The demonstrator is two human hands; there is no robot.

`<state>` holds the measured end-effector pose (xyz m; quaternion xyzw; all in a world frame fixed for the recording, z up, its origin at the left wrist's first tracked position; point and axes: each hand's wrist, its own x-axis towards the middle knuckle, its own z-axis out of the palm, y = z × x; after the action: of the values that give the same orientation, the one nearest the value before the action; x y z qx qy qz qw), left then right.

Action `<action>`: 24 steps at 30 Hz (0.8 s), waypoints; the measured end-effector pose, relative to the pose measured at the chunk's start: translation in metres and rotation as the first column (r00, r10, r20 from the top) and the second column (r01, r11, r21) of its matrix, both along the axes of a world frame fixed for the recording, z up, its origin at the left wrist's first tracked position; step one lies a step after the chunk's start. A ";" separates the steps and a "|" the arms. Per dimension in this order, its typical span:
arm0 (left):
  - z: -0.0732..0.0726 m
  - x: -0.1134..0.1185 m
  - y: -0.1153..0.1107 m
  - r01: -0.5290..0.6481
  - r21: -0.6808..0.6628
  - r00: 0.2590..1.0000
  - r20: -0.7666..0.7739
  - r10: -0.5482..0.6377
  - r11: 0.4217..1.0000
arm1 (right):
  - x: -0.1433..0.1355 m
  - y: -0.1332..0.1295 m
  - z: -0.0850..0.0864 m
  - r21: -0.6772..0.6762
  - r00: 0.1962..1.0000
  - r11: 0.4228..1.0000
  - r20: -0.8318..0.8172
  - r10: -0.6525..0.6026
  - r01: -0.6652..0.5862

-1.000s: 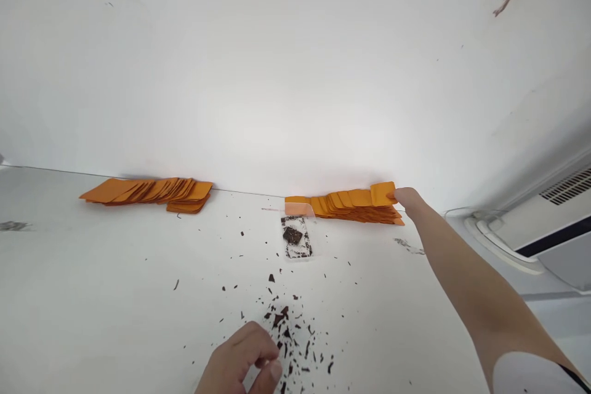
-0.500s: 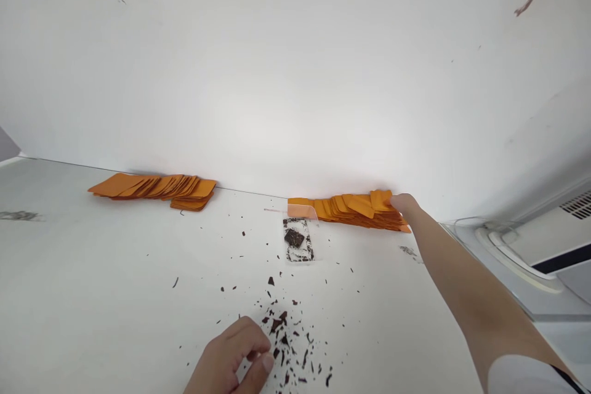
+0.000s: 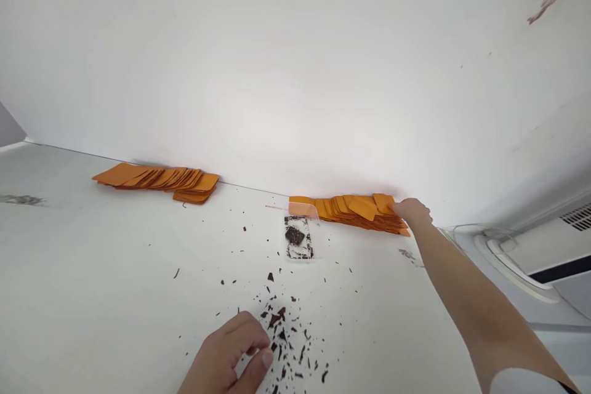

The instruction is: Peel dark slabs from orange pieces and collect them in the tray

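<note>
At the right end of the right-hand row of orange paper packets (image 3: 344, 206), my right hand (image 3: 414, 212) has its fingertips closed on the edge of the top orange packet (image 3: 383, 202). My left hand (image 3: 233, 351) is low in the view, fingers curled and thumb tip close to the index finger. Anything in that pinch is too small or hidden to make out. Dark reddish-brown flakes (image 3: 277, 318) lie scattered beside its fingertips. Beyond them sits a clear plastic tray (image 3: 300, 257) with dark crumbs and one larger dark piece (image 3: 294, 235).
A second row of overlapping orange packets (image 3: 157, 178) lies to the left along the wall (image 3: 286, 104). The white tabletop (image 3: 115, 295) has smudges and loose flakes. At the right are a pale appliance with a vent grille (image 3: 577, 217) and thin cables.
My right hand has turned slightly, showing more curled fingers, at the same end of the packets. The camera view has tilted a little. My left hand looks nearly the same.
</note>
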<state>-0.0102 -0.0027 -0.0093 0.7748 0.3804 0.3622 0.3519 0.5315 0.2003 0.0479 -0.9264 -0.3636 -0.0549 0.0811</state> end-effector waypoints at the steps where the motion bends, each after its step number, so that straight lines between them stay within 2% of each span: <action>1: -0.001 0.000 0.001 0.012 0.014 1.000 0.007 -0.012 1.000 | -0.002 -0.001 0.000 -0.008 1.000 1.000 0.020 0.001 -0.001; 5: -0.002 -0.001 0.001 0.011 0.018 1.000 0.020 -0.012 1.000 | -0.009 -0.008 0.004 0.000 0.989 0.996 0.118 0.086 -0.087; 9: 0.002 0.000 -0.003 -0.012 -0.031 1.000 0.016 0.013 0.999 | -0.024 -0.021 0.010 0.027 0.939 0.967 0.250 0.238 -0.252; 11: 0.004 0.001 -0.004 -0.006 -0.046 1.000 0.023 0.007 0.999 | -0.037 -0.028 0.011 0.004 0.872 0.919 0.318 0.373 -0.394; 14: 0.005 0.002 -0.007 -0.030 -0.104 0.999 0.018 0.032 0.994 | -0.056 -0.038 0.007 -0.107 0.710 0.791 0.380 0.593 -0.603; 18: 0.005 0.003 -0.010 -0.034 -0.175 0.999 0.007 0.036 0.984 | -0.072 -0.042 -0.001 -0.256 0.525 0.636 0.387 0.758 -0.728; 20: 0.006 0.003 -0.010 -0.032 -0.173 0.999 0.009 0.034 0.984 | -0.076 -0.042 -0.004 -0.296 0.478 0.598 0.389 0.788 -0.745; 24: 0.007 0.002 -0.009 -0.031 -0.141 0.999 0.005 0.032 0.990 | -0.078 -0.040 -0.006 -0.329 0.445 0.578 0.400 0.802 -0.747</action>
<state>-0.0086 -0.0117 -0.0023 0.7407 0.4159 0.3426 0.4012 0.4537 0.1602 0.0422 -0.6098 -0.7553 -0.2347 -0.0503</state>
